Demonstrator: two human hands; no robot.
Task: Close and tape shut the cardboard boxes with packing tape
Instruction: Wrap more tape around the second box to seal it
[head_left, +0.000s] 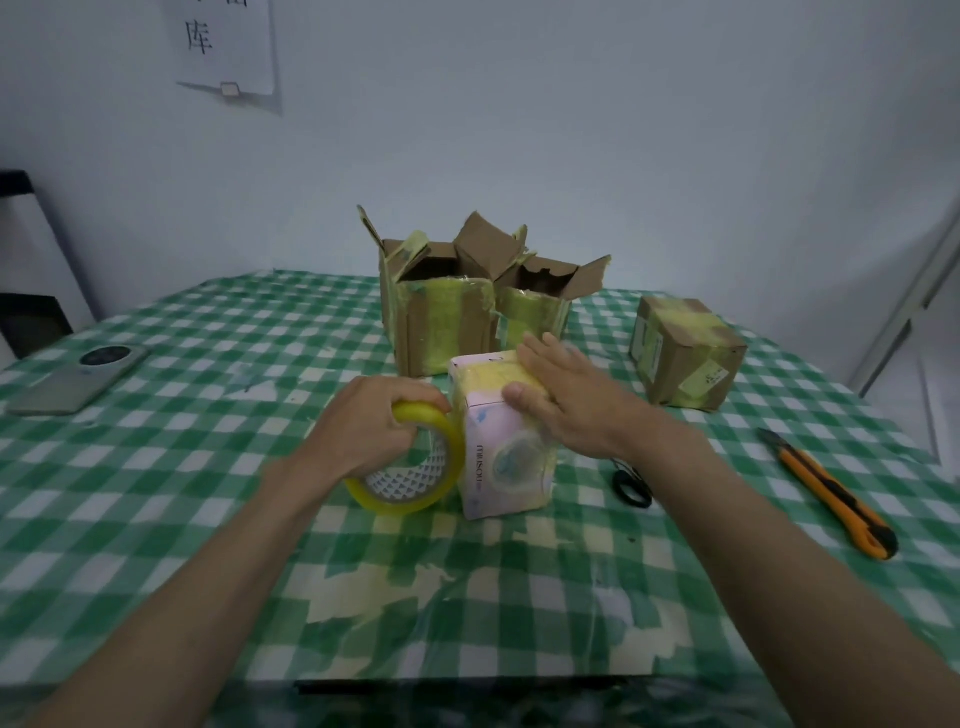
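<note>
A small pink-and-white box (498, 467) stands at the middle of the table, with yellowish tape across its top and front. My right hand (566, 400) lies flat on the box's top, fingers straight, pressing the tape down. My left hand (379, 423) grips a roll of yellow packing tape (415, 467) held on edge against the box's left side. Behind it stand two brown cardboard boxes with raised flaps, a larger one (441, 322) and a smaller one (540, 306). A closed, taped brown box (683, 358) sits at the right.
An orange utility knife (831, 493) lies at the right. Black scissors (631, 486) are partly hidden under my right forearm. A grey phone (78, 379) lies at the far left. The checked green tablecloth (467, 597) carries stuck tape scraps near the front.
</note>
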